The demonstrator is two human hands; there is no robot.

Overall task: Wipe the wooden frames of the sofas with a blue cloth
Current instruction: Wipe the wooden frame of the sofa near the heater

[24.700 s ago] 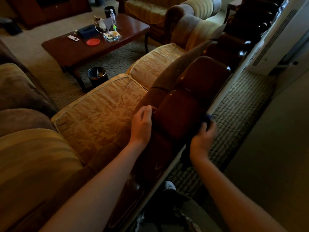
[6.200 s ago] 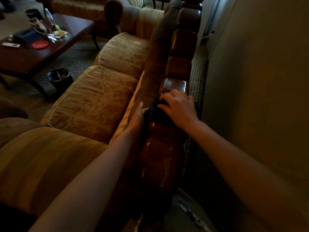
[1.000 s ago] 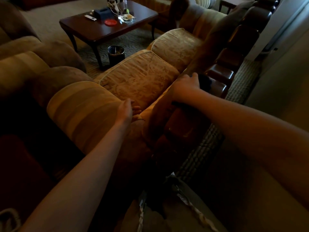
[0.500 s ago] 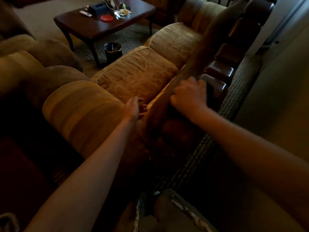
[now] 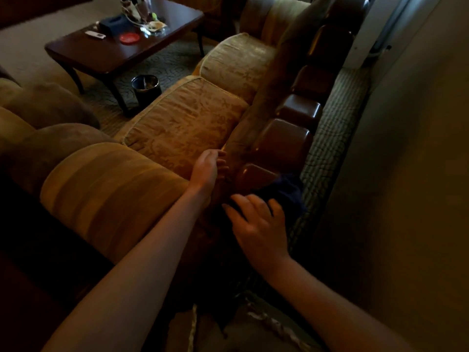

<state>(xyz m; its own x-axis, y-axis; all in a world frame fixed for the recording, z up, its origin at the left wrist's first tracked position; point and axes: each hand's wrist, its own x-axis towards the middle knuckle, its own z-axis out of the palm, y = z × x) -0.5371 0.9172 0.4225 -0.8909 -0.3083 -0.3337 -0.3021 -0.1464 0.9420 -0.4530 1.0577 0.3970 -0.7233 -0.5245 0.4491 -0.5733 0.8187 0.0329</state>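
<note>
Here, in the head view, the person leans over the back of a sofa in a dim room. The wooden frame [image 5: 286, 146] runs as a row of glossy, rounded brown blocks along the top of the sofa back, its long axis going from the lower middle of the picture up and to the right, toward the far upper corner. The blue cloth [image 5: 284, 191] lies bunched on the nearest lit block of that row, draping a little over its rear edge toward the patterned carpet [image 5: 327, 138] behind the sofa. The right hand [image 5: 258, 224] rests with its fingers spread and nearly straight, the fingertips lying on the near edge of the cloth and pressing it onto the wood; whether the thumb grips any fold is hidden in shadow. The left hand [image 5: 206, 168] reaches across the striped armrest [image 5: 109, 189] and sits against the front face of the sofa back, just beside the frame, fingers loosely bent and holding nothing. The gold seat cushions [image 5: 187, 125] lie left of the frame. Farther off stands a dark coffee table [image 5: 106, 57] carrying a red round dish [image 5: 129, 37], with a small black bin [image 5: 146, 86] on the floor between table and sofa.
</note>
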